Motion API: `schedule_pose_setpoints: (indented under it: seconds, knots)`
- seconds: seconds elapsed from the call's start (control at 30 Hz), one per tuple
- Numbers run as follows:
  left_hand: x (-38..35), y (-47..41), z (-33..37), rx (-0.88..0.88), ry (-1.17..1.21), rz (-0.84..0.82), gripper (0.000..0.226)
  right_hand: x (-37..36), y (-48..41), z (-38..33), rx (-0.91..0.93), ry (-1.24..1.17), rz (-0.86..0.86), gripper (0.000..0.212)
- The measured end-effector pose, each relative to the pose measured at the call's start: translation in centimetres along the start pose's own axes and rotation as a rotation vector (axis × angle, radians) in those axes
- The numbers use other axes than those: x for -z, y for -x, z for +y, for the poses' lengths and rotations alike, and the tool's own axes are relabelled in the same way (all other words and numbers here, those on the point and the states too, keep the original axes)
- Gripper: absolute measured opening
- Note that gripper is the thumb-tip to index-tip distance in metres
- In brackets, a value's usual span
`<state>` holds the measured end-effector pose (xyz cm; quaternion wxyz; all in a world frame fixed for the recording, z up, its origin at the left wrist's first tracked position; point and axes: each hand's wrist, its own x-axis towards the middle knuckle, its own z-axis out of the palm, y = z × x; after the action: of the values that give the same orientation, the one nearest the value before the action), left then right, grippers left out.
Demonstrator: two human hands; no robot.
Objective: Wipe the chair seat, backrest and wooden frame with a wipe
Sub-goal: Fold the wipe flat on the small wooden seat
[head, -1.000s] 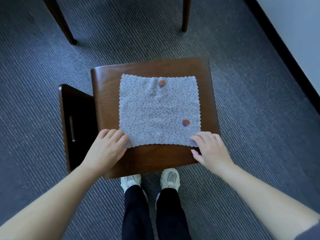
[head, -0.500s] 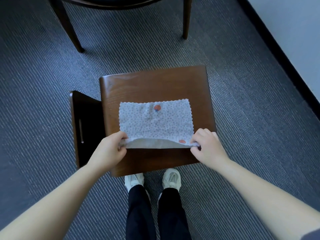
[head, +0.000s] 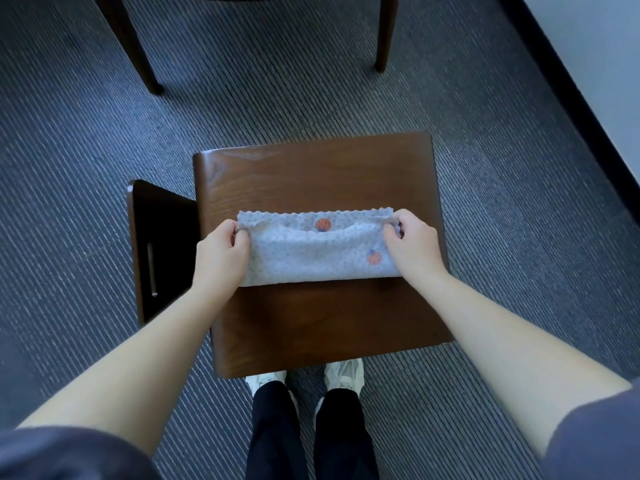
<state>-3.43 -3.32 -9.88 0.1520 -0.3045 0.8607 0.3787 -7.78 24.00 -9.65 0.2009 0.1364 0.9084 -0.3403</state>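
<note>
The dark wooden chair (head: 136,46) is cut off by the top edge; little beyond two legs shows. The left hand (head: 220,258) and right hand (head: 414,251) cover the side ends of the folded pale-blue speckled cloth (head: 311,263). The brown wooden surface (head: 311,178) hides the toes of the white shoes (head: 344,374).

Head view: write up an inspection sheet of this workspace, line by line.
Surface: brown wooden top, grain visible.
Job's things: patterned wipe lies on the top, folded over on itself.
Clutter: nothing seen.
Grips: left hand pinches the wipe's left corner; right hand pinches its right corner.
Cables: nothing seen.
Surroundings: striped carpet; two chair legs beyond the top; dark baseboard at right; white shoes at the near edge.
</note>
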Motion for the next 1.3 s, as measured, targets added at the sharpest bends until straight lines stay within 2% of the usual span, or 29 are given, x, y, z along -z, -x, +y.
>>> schedule_pose_setpoints:
  seconds: [0.3, 0.47, 0.67, 0.87, 0.93, 0.97, 1.03, 1.07, 1.13, 1.2, 1.3]
  knots:
    - [-0.2, 0.7, -0.1, -0.071, -0.005, 0.074, 0.025, -0.6, 0.5, 0.5, 0.006, -0.081, 0.076, 0.014]
    - [-0.4, 0.5, 0.4, -0.03, -0.008, 0.09, 0.027, -0.5, 0.3, 0.2, -0.05, -0.067, 0.087, 0.011]
    - [-0.7, -0.8, 1.0, 0.06, -0.123, 0.123, 0.027, -0.9, -0.4, -0.6, -0.122, -0.034, 0.119, 0.008]
    - [-0.9, -0.8, 1.2, 0.115, -0.097, 0.161, 0.018, -1.2, -0.3, -1.2, -0.182, 0.007, 0.167, 0.015]
    - [-0.6, -0.2, 1.5, 0.121, -0.061, 0.196, 0.022, -1.0, -0.1, -1.3, -0.137, 0.158, 0.239, 0.025]
    - [-0.4, 0.1, 1.5, 0.062, -0.109, 0.24, 0.028, -0.9, 0.2, -1.1, -0.06, 0.254, 0.3, 0.028]
    - [-0.5, 0.6, 1.1, -0.227, -0.315, 0.33, 0.037, -1.0, 1.0, -0.8, 0.207, 0.376, 0.38, 0.028]
    - [-0.9, 0.8, 0.8, -0.4, -0.395, 0.339, 0.039, -1.4, 1.5, -0.7, 0.364, 0.421, 0.361, 0.031]
    - [-2.3, 1.0, 0.5, -0.672, -0.506, 0.222, 0.046, -2.9, 2.1, -0.3, 0.615, 0.558, 0.204, 0.044]
    - [-4.1, 0.7, 0.2, -0.83, -0.618, 0.063, 0.056, -4.8, 2.1, -0.2, 0.667, 0.717, 0.036, 0.056]
    - [-5.6, -0.4, -0.9, -0.896, -0.748, -0.045, 0.062, -6.9, 1.4, 0.0, 0.577, 0.813, -0.042, 0.066]
